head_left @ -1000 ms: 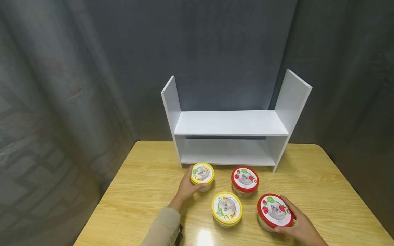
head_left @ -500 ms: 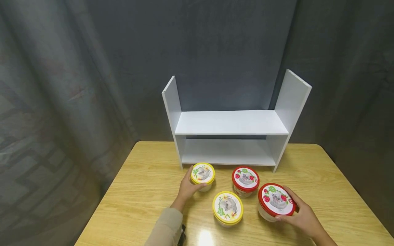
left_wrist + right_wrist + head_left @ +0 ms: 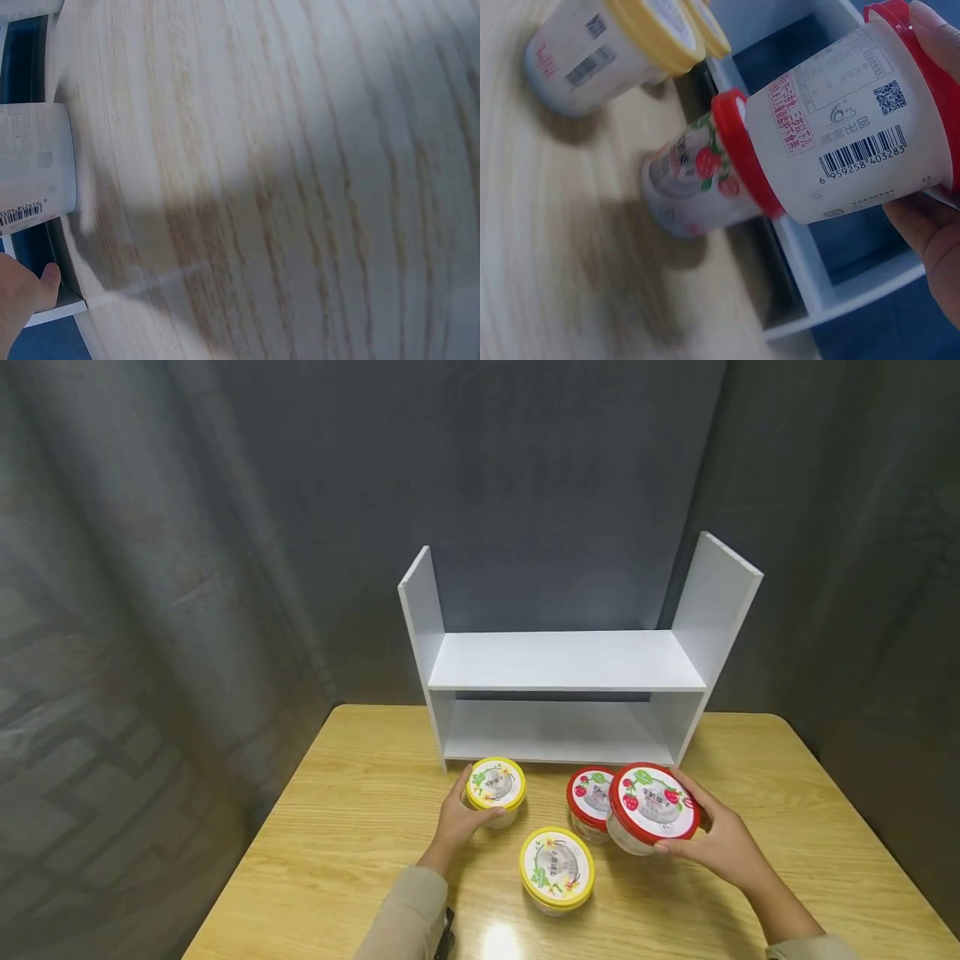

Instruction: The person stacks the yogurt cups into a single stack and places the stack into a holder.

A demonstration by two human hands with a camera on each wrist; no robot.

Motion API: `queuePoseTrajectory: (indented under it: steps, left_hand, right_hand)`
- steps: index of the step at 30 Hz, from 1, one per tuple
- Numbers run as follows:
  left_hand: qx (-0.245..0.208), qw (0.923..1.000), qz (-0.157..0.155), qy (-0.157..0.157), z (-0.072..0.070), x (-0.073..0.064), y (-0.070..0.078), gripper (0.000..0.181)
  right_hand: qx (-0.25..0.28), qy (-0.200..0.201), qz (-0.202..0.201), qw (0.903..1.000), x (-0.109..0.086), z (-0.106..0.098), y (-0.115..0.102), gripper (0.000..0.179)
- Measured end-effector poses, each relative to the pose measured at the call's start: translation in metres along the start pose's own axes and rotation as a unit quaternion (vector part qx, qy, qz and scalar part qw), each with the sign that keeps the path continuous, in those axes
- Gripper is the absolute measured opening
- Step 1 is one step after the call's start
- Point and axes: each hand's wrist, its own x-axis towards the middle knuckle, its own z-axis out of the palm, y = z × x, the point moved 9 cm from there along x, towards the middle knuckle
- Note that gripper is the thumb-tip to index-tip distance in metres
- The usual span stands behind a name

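In the head view my right hand (image 3: 720, 845) grips a red-lidded ice cream tub (image 3: 651, 802) by its lid, thumb in front and fingers behind. The right wrist view shows this tub's barcoded side (image 3: 847, 124) tilted above the wooden tabletop. It partly covers a second red-lidded tub (image 3: 587, 795) standing on the table. My left hand (image 3: 456, 825) curls round a yellow-lidded tub (image 3: 495, 783) at the back left, its thumb across the front. A second yellow-lidded tub (image 3: 557, 868) stands nearer, between the hands.
Behind the tubs stands a white two-tier shelf (image 3: 566, 660) with raised side panels. The wooden table (image 3: 337, 827) has rounded back corners. Grey curtains (image 3: 555, 485) hang behind and at both sides.
My right hand has lifted the red-lidded tub and carried it away from me and slightly left, over part of the other red-lidded tub. The left hand stays at its yellow-lidded tub.
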Motion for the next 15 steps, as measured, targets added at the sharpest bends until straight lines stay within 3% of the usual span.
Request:
queuePoseTrajectory:
  steps: [8,12,15]
  left_hand:
    - [0.0,1.0,0.01,0.002,0.0,-0.001,0.003,0.097]
    - [-0.011,0.9999,0.008,-0.002,-0.002,-0.01,0.022,0.093]
    - [-0.019,0.9998,0.002,-0.003,-0.003,-0.01,0.025,0.092]
  right_hand:
    - [0.037,-0.016,-0.029,0.9988,0.024,0.021,-0.016,0.089]
    - [0.048,-0.031,-0.023,0.9981,0.035,0.034,-0.02,0.089]
    - [0.056,-0.044,-0.009,0.9974,0.045,0.044,-0.021,0.09]
